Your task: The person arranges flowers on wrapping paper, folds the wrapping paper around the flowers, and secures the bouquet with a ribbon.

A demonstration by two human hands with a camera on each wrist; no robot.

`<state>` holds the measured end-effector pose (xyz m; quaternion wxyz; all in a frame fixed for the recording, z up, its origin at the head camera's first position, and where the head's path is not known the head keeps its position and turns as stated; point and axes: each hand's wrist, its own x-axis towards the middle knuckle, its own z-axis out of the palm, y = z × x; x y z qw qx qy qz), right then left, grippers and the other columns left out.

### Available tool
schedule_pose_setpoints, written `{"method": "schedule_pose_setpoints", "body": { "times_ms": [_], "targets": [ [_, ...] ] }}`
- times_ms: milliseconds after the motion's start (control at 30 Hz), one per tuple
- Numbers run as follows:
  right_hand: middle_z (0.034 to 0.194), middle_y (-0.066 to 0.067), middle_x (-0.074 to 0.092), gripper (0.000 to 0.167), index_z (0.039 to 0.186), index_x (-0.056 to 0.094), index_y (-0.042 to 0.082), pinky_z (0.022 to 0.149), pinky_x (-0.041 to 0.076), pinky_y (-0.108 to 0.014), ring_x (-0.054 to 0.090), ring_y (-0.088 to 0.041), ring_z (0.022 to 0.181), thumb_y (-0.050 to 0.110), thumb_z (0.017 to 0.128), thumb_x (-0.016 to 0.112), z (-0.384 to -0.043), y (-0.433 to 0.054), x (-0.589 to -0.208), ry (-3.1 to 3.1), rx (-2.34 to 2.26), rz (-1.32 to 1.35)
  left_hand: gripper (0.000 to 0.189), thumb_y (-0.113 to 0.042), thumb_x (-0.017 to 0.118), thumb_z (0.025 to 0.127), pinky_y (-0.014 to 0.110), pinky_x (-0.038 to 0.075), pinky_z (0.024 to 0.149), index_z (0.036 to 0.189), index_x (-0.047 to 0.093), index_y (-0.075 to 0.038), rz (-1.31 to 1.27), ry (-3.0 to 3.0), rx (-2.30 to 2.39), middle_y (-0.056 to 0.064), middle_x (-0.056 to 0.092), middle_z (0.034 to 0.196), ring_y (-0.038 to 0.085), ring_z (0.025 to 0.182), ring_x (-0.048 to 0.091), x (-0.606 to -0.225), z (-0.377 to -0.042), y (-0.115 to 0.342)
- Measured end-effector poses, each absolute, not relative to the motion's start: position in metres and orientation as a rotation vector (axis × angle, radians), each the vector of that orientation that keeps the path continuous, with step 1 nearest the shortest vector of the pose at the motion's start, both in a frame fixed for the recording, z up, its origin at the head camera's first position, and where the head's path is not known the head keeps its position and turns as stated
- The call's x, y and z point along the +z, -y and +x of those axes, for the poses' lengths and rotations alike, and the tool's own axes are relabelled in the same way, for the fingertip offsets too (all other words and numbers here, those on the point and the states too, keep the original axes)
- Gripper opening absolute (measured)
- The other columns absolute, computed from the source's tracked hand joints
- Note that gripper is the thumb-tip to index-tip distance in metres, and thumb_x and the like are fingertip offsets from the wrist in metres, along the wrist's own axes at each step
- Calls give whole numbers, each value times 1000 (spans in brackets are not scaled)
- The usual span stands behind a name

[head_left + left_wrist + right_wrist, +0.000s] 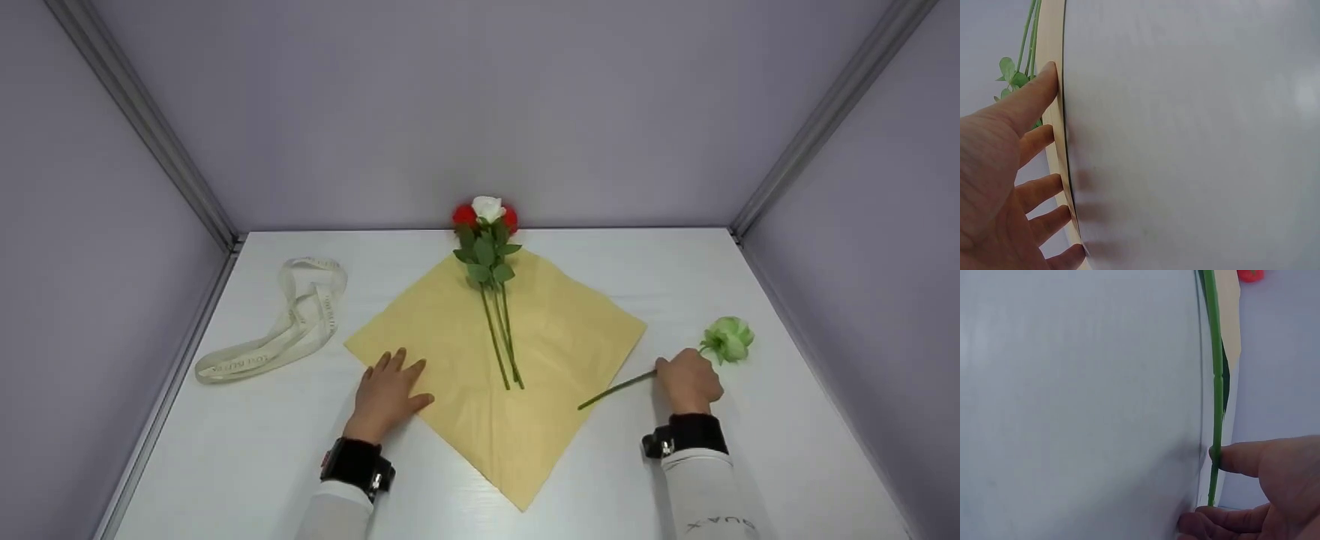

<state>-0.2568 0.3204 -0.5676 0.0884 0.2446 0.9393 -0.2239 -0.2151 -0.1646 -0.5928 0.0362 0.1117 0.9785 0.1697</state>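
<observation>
A sheet of yellow wrapping paper (570, 322) lies cornerwise on the white table. My left hand (386, 396) rests with spread fingers on its left lower edge; the left wrist view shows the fingertips against the paper (1051, 39). On the right, my right hand (688, 381) pinches the stem of a green flower (727, 340). The bloom points right, and the stem's cut end reaches over the paper's right edge. In the right wrist view, thumb and fingers hold this green stem (1217, 388). A white rose (488, 208) and two red flowers (464, 216) lie at the paper's top corner, stems toward me.
A loosely looped cream ribbon (319, 330) with printed lettering lies on the table's left side. Grey walls (480, 112) enclose the table (240, 435) at the back and both sides.
</observation>
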Motion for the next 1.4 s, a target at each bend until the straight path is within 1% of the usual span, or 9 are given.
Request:
{"method": "schedule_pose_setpoints", "body": {
  "times_ms": [133, 233, 367, 467, 533, 733, 933, 1200, 1400],
  "targets": [
    [87, -26, 64, 33, 99, 61, -10, 53, 47, -45, 62, -36, 71, 22, 94, 51, -257, -322, -568, -2790, -818, 782, 63, -44, 72, 87, 65, 29, 103, 140, 56, -14, 347, -3005, 518, 23, 38, 150, 46, 138, 31, -593, -215, 165],
    [89, -21, 62, 29, 106, 60, -9, 50, 49, -38, 61, -28, 64, 13, 90, 52, -256, -325, -570, -2726, -1095, 827, 63, -43, 72, 87, 65, 29, 104, 140, 56, -14, 347, -3000, 526, 23, 37, 150, 46, 138, 31, -593, -214, 166],
    [91, -14, 63, 44, 130, 50, -12, 58, 54, -31, 63, -19, 65, 6, 91, 58, -258, -329, -570, -2372, -1679, 875, 63, -43, 72, 87, 66, 28, 104, 140, 56, -14, 347, -2997, 543, 24, 37, 150, 46, 138, 30, -592, -213, 166],
    [85, -11, 65, 51, 138, 43, -11, 66, 55, -31, 66, -17, 69, 2, 92, 60, -261, -331, -568, -2082, -1937, 909, 63, -43, 72, 87, 66, 28, 104, 141, 56, -14, 347, -2994, 543, 24, 37, 151, 46, 139, 29, -591, -213, 165],
    [86, -7, 65, 53, 141, 42, -9, 69, 55, -30, 65, -15, 72, 1, 92, 61, -263, -331, -566, -1989, -1991, 907, 64, -44, 73, 87, 66, 28, 104, 140, 56, -14, 351, -2996, 546, 24, 37, 151, 46, 138, 30, -591, -213, 166],
    [106, -9, 60, 57, 149, 37, 0, 73, 55, -27, 65, -14, 81, 5, 96, 59, -270, -322, -557, -1922, -2085, 848, 64, -44, 73, 86, 66, 29, 104, 140, 57, -14, 352, -3003, 541, 24, 37, 150, 46, 138, 30, -592, -214, 166],
    [101, -9, 64, 56, 147, 39, 0, 72, 56, -28, 66, -19, 86, 10, 97, 62, -277, -294, -549, -1964, -2139, 694, 64, -46, 71, 87, 65, 30, 103, 141, 56, -15, 356, -3016, 499, 23, 38, 150, 46, 137, 32, -592, -215, 167],
    [104, -12, 59, 43, 138, 51, -3, 68, 55, -25, 62, -15, 78, 9, 98, 61, -290, -235, -554, -2056, -2166, 513, 64, -45, 72, 87, 65, 30, 103, 140, 56, -14, 359, -3014, 518, 24, 38, 149, 46, 137, 32, -592, -215, 166],
    [101, -14, 61, 33, 126, 60, -3, 63, 54, -28, 63, -24, 80, 10, 96, 65, -300, -190, -564, -2185, -2127, 449, 64, -44, 73, 86, 65, 29, 104, 140, 57, -14, 348, -3008, 533, 23, 38, 150, 46, 137, 31, -590, -215, 165]
  ]
}}
